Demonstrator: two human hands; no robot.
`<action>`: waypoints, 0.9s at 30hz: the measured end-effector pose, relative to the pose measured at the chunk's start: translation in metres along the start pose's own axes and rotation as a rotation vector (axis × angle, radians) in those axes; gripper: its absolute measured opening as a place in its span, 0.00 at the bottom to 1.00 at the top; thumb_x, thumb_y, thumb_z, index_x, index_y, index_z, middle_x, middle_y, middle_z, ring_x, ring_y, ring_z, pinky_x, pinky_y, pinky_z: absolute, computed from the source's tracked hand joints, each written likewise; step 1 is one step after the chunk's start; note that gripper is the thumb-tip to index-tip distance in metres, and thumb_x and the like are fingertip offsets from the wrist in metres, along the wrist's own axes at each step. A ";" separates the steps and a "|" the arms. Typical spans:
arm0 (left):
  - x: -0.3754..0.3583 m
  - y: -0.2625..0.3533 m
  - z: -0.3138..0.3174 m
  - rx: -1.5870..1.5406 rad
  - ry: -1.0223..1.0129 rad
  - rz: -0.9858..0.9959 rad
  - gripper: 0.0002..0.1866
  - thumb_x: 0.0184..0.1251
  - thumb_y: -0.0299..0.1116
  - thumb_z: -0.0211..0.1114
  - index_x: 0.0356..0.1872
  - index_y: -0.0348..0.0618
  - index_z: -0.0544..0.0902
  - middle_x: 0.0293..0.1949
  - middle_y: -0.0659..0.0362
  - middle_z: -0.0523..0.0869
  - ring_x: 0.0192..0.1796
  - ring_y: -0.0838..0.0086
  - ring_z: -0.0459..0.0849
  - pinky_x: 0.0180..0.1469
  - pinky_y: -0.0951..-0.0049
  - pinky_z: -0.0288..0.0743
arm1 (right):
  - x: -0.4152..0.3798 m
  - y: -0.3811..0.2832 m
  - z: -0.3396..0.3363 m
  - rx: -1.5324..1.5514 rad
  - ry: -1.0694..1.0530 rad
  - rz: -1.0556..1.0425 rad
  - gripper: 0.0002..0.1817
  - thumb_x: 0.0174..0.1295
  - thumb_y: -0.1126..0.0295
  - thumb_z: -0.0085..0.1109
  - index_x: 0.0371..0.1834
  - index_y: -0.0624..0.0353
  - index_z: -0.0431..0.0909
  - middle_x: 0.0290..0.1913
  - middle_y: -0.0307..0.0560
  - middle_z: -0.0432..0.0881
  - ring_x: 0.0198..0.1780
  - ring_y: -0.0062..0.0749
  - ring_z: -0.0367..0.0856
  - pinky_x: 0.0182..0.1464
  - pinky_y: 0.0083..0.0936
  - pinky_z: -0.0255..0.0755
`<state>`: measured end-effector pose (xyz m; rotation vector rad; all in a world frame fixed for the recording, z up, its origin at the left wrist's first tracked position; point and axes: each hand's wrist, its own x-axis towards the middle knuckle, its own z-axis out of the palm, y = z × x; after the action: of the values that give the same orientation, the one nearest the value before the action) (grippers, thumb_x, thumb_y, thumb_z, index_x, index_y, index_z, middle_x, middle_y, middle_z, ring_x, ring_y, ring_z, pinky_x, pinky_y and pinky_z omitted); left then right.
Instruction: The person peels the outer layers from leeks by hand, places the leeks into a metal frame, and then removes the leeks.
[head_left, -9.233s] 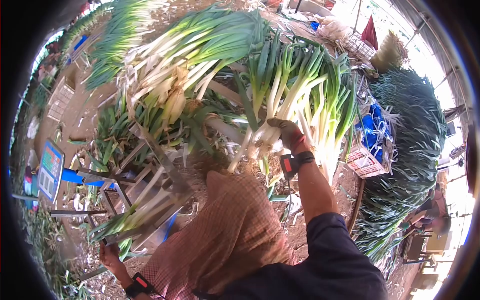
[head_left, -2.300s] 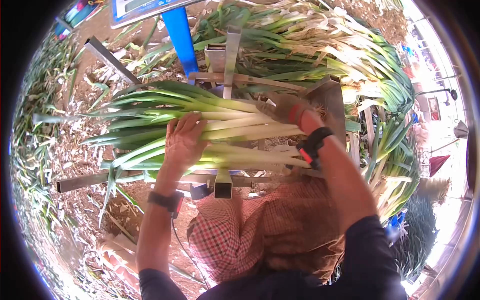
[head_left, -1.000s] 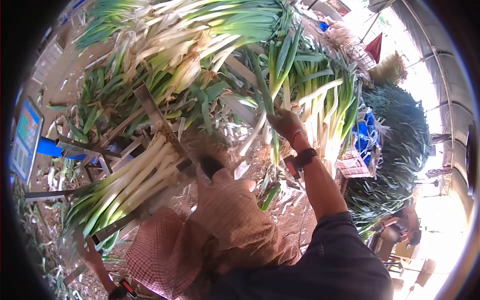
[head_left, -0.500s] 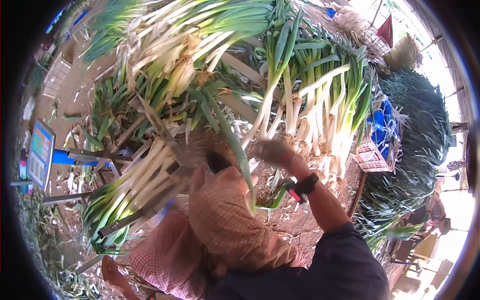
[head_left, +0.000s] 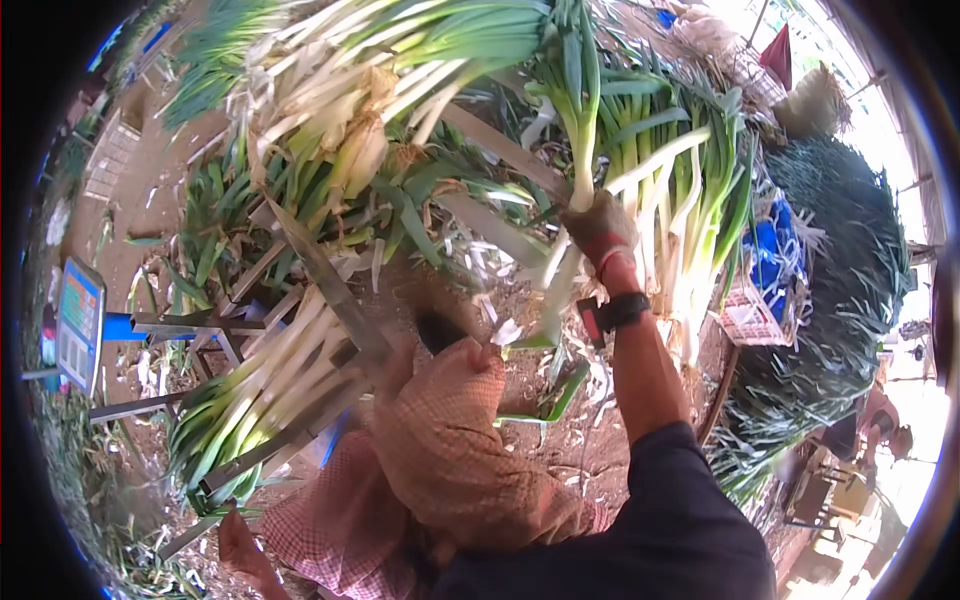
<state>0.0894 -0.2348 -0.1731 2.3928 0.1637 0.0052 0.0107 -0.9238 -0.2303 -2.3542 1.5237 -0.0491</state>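
My right hand (head_left: 603,235), in a soiled glove with a red cuff, is closed around the white lower part of a leek (head_left: 583,160). The leek's green leaves point away from me. Just right of it, a row of leeks (head_left: 680,220) lies with roots towards me. Below the glove, a pale green strip (head_left: 557,300) is blurred. Far to the lower left is my left hand (head_left: 240,548), bare, its fingers drawn in near the leaf tips of a leek bundle (head_left: 265,400). That bundle rests in a metal frame (head_left: 265,440); what the left fingers hold cannot be made out.
A large leek pile (head_left: 400,60) lies across the far side. At left stands a scale with a blue display panel (head_left: 80,325). On the right are a pink crate (head_left: 752,315) with blue material and a big leafy heap (head_left: 830,260). Checkered cloth (head_left: 440,430) covers my legs.
My right hand has moved away from me, up to the standing leek, and now grips it. The long green leaf that hung across my knee is gone from there. My left hand has shifted slightly.
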 end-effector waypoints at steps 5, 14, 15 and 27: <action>0.011 -0.038 0.003 -0.145 0.034 -0.062 0.16 0.75 0.29 0.64 0.54 0.24 0.83 0.48 0.48 0.89 0.50 0.68 0.87 0.55 0.72 0.81 | 0.020 0.017 0.035 -0.283 0.005 0.034 0.26 0.65 0.49 0.60 0.51 0.63 0.83 0.46 0.59 0.89 0.52 0.54 0.89 0.53 0.42 0.82; 0.000 0.024 0.001 -0.133 0.076 0.171 0.15 0.75 0.30 0.65 0.53 0.25 0.84 0.44 0.50 0.90 0.42 0.71 0.85 0.47 0.73 0.80 | 0.053 0.041 0.046 -0.140 -0.308 -0.025 0.24 0.67 0.49 0.58 0.51 0.57 0.88 0.51 0.56 0.89 0.55 0.46 0.88 0.59 0.37 0.79; -0.002 0.037 -0.001 -0.152 0.067 0.165 0.15 0.74 0.29 0.65 0.53 0.26 0.84 0.44 0.51 0.90 0.42 0.71 0.86 0.47 0.74 0.80 | 0.045 0.044 0.027 -0.054 -0.321 -0.388 0.22 0.69 0.53 0.56 0.50 0.58 0.88 0.50 0.56 0.89 0.52 0.46 0.89 0.57 0.36 0.80; -0.087 0.286 0.202 -0.532 -0.872 0.208 0.23 0.72 0.37 0.66 0.61 0.31 0.78 0.52 0.50 0.87 0.49 0.68 0.88 0.53 0.69 0.82 | -0.163 0.085 -0.019 1.182 -0.723 -0.589 0.16 0.67 0.67 0.66 0.53 0.64 0.85 0.46 0.48 0.89 0.46 0.30 0.86 0.54 0.29 0.79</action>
<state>0.0467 -0.5902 -0.1249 1.6871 -0.4426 -0.7797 -0.1376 -0.8144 -0.2131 -1.4548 0.2305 -0.1606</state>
